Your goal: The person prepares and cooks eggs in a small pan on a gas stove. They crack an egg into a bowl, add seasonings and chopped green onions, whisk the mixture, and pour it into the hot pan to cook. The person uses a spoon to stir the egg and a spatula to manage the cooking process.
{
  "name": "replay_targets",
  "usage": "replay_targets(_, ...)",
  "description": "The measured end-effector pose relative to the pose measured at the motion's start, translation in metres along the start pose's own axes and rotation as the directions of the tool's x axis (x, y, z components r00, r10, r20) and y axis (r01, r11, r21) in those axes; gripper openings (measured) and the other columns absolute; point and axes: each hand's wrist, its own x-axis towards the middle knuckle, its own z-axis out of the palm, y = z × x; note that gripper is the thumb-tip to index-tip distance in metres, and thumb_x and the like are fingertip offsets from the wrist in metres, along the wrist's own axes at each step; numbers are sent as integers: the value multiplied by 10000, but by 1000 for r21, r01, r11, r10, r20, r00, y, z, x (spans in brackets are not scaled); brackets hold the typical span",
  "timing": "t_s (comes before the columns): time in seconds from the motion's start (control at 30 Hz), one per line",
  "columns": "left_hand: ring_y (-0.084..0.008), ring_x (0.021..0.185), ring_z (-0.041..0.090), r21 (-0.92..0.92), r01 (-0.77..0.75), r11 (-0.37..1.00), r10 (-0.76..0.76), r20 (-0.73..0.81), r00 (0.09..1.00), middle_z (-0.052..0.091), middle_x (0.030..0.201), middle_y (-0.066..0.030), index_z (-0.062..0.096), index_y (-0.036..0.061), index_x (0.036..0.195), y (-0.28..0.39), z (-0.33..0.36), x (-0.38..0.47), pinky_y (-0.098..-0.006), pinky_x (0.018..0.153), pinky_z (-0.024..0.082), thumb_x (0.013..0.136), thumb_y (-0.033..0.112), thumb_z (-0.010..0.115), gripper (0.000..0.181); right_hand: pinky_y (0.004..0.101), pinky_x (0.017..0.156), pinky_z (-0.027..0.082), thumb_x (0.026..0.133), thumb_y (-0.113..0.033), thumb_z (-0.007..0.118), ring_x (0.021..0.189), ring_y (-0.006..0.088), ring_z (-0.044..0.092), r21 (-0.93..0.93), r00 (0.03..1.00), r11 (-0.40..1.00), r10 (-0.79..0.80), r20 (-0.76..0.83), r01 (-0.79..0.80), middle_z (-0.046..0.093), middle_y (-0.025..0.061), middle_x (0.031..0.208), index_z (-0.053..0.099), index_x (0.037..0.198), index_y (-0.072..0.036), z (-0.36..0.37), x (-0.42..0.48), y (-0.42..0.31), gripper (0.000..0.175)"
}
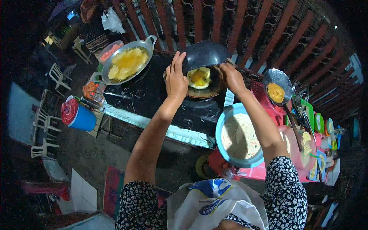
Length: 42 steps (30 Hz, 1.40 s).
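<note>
Both my hands are at the sides of a dark, shiny pan or bowl point(207, 54), tilted above a shallow brown pan point(202, 93) on the black stove. My left hand point(176, 77) has its fingers raised along the dark vessel's left side; whether it grips is hard to tell. My right hand point(232, 77) is closed at the right side, by the rims of both vessels; which one it holds is unclear. Inside the brown pan lies a round yellow and white food, apparently egg point(199, 78). Left of it, a two-handled metal wok point(148, 47) holds yellow food in oil point(128, 63).
A blue basin of pale batter point(241, 135) stands right of the stove point(132, 100). Beyond it are a ladle with fried food point(277, 77), a pink bowl point(310, 161) and utensils. A blue bucket point(83, 119) stands left; a red slatted fence point(198, 23) runs behind.
</note>
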Motion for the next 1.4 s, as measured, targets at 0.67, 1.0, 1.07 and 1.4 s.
replay_targets(0.67,-334,1036,441,-18,-2,1000,2,6,1000,374,1291,-79,323,163,1248,-10,2,-1,-388,874,366,579,-149,438,747,409,727,469,723,33,405,925,348,534,-56,993,997,46,-108,-52,496,171,1097,492,1091,-109,7,-15,-17,404)
replay_targets(1.0,-341,1045,434,-32,-1,999,1,20,1000,380,1286,-85,322,171,1248,-13,2,5,-392,878,366,572,-151,443,759,406,698,480,741,-12,429,861,326,568,-171,975,963,220,43,-210,531,147,1012,495,1084,-130,7,-15,-23,369)
replay_targets(1.07,-338,1053,432,-31,17,999,-16,35,999,380,1287,-86,324,170,1247,-17,3,9,-388,881,365,569,-152,447,761,405,683,484,743,-21,436,849,323,573,-206,964,946,263,35,-251,540,147,987,496,1075,-122,8,-9,-23,352)
replay_targets(1.4,-333,1047,436,-15,-19,1000,20,60,998,397,1269,-90,343,159,1235,-3,25,10,-382,868,364,580,-133,455,726,383,650,506,742,-73,459,764,330,608,-298,837,883,449,314,-362,592,199,906,537,865,62,31,19,-29,198)
